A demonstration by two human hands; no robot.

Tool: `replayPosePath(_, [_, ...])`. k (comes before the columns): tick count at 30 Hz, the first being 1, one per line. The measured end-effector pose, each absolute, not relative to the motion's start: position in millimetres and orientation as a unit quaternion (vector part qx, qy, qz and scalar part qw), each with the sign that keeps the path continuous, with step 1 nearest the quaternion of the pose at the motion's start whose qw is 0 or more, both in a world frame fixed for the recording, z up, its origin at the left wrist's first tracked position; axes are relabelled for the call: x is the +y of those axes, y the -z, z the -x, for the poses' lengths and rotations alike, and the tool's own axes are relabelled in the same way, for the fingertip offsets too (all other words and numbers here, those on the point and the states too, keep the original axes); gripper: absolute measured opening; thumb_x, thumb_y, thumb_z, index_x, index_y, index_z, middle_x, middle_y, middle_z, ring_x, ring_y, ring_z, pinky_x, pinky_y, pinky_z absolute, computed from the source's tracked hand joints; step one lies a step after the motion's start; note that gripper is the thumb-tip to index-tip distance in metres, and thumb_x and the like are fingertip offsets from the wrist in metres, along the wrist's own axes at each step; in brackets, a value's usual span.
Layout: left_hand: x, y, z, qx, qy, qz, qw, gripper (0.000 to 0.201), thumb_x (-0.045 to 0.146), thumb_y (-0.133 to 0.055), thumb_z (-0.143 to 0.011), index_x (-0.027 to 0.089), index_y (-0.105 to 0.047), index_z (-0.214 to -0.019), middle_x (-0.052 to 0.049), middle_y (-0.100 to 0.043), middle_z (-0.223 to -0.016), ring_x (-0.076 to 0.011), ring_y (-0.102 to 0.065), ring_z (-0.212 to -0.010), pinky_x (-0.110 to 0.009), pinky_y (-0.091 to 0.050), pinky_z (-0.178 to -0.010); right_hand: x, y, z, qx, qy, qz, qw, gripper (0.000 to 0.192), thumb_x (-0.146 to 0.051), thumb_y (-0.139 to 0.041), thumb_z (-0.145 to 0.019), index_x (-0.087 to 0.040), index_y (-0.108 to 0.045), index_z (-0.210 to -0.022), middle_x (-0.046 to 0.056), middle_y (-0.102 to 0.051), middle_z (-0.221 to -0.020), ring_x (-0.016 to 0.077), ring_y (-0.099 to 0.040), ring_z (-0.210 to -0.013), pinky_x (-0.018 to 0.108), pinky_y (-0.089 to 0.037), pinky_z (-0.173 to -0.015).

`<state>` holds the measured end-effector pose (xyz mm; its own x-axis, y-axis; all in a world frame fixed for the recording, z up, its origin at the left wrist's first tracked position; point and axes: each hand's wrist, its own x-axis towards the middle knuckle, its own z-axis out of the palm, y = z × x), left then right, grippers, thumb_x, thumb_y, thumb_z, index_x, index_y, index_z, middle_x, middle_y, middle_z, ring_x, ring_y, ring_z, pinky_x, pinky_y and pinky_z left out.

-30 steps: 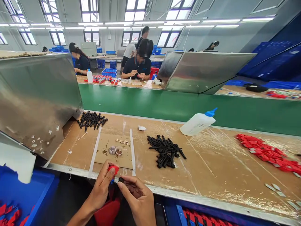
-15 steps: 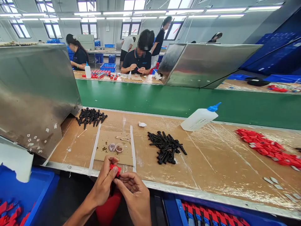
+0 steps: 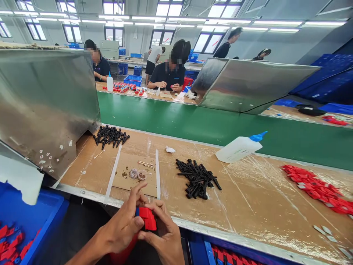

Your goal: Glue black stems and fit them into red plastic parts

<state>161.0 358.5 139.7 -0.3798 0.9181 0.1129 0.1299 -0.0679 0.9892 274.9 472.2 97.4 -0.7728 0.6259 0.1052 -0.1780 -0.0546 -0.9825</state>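
My left hand (image 3: 121,228) and my right hand (image 3: 168,235) meet just in front of the table's near edge, both on one small red plastic part (image 3: 149,218). It has a blue bit on its left side and something dark beneath. The left thumb rests against it while the left index finger sticks up; the right thumb and fingers grip its right side. Beyond the hands, a cardboard sheet (image 3: 121,180) bears two small round cups, one a brownish cup (image 3: 142,175), and several cotton swabs (image 3: 146,164). My fingers hide part of the red piece.
Black rod-like parts lie in a right pile (image 3: 195,178) and a left pile (image 3: 110,135). A white bottle (image 3: 238,149) leans beyond the right pile. Red parts (image 3: 317,187) lie far right. Blue bins (image 3: 52,209) flank me below. A metal panel (image 3: 49,103) stands left; a co-worker (image 3: 171,73) sits opposite.
The red part has turned and shows a larger face. My right hand has closed in from beside it to grip it, and the left index finger has lifted. The view has shifted slightly.
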Motion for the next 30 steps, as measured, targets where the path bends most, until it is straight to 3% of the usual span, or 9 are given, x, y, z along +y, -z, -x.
replayPosePath(4, [349.8, -140.5, -162.0, 0.641, -0.47, -0.504, 0.337, 0.048, 0.038, -0.048, -0.094, 0.031, -0.04, -0.141, -0.009, -0.053, -0.136, -0.026, -0.052, -0.119, -0.036, -0.039, -0.101, 485.6, -98.6, -286.7, -0.592, -0.724, 0.188, 0.302, 0.054, -0.044, -0.09, -0.05, -0.032, -0.074, -0.1, 0.006, -0.063, -0.116, 0.0273, -0.059, -0.109, 0.032, -0.052, -0.089])
replayPosePath(9, [349.8, -129.8, -165.0, 0.644, -0.455, -0.527, 0.318, 0.054, 0.03, -0.048, -0.095, 0.034, -0.033, -0.146, -0.005, -0.049, -0.145, -0.0239, -0.047, -0.131, -0.036, -0.036, -0.108, 490.0, -100.9, -289.7, -0.567, -0.743, 0.184, 0.305, 0.057, -0.043, -0.092, -0.046, -0.033, -0.075, -0.099, 0.004, -0.071, -0.101, 0.0253, -0.067, -0.093, 0.032, -0.056, -0.083])
replayPosePath(15, [351.2, -117.4, -164.8, 0.639, -0.462, -0.52, 0.327, 0.057, 0.028, -0.045, -0.096, 0.03, -0.027, -0.15, -0.008, -0.044, -0.15, -0.0256, -0.046, -0.133, -0.041, -0.037, -0.11, 497.4, -108.5, -290.0, -0.681, -0.651, 0.167, 0.291, 0.053, -0.041, -0.09, -0.054, -0.031, -0.075, -0.103, 0.007, -0.07, -0.105, 0.0292, -0.062, -0.105, 0.04, -0.051, -0.094])
replayPosePath(18, [351.0, -114.0, -168.3, 0.658, -0.456, -0.511, 0.313, 0.056, 0.029, -0.046, -0.095, 0.031, -0.029, -0.149, -0.009, -0.049, -0.146, -0.0276, -0.052, -0.127, -0.042, -0.041, -0.105, 499.6, -111.4, -291.6, -0.703, -0.627, 0.158, 0.296, 0.054, -0.043, -0.089, -0.055, -0.032, -0.075, -0.105, 0.008, -0.071, -0.109, 0.0307, -0.058, -0.113, 0.043, -0.047, -0.101])
replayPosePath(24, [356.8, -116.8, -176.2, 0.643, -0.489, -0.508, 0.299, 0.045, 0.027, -0.044, -0.096, 0.028, -0.045, -0.14, -0.01, -0.067, -0.122, -0.0271, -0.065, -0.106, -0.033, -0.05, -0.087, 487.3, -100.0, -293.0, -0.642, -0.664, 0.179, 0.338, 0.04, -0.04, -0.087, -0.06, -0.03, -0.078, -0.097, 0.006, -0.074, -0.089, 0.026, -0.069, -0.082, 0.032, -0.059, -0.072])
replayPosePath(28, [363.1, -113.0, -178.2, 0.652, -0.507, -0.467, 0.315, 0.043, 0.032, -0.046, -0.095, 0.029, -0.048, -0.138, -0.01, -0.065, -0.122, -0.0268, -0.062, -0.105, -0.033, -0.047, -0.088, 483.7, -87.1, -292.0, -0.592, -0.689, 0.254, 0.333, 0.044, -0.036, -0.089, -0.057, -0.027, -0.077, -0.099, 0.007, -0.077, -0.094, 0.0273, -0.072, -0.085, 0.033, -0.06, -0.076])
replayPosePath(30, [366.8, -107.6, -181.2, 0.621, -0.561, -0.397, 0.378, 0.038, 0.038, -0.047, -0.095, 0.027, -0.055, -0.13, -0.008, -0.068, -0.097, -0.0199, -0.063, -0.08, -0.028, -0.048, -0.072, 484.9, -84.8, -291.6, -0.578, -0.701, 0.268, 0.32, 0.048, -0.037, -0.088, -0.058, -0.028, -0.076, -0.103, 0.007, -0.076, -0.102, 0.0276, -0.072, -0.092, 0.034, -0.059, -0.081])
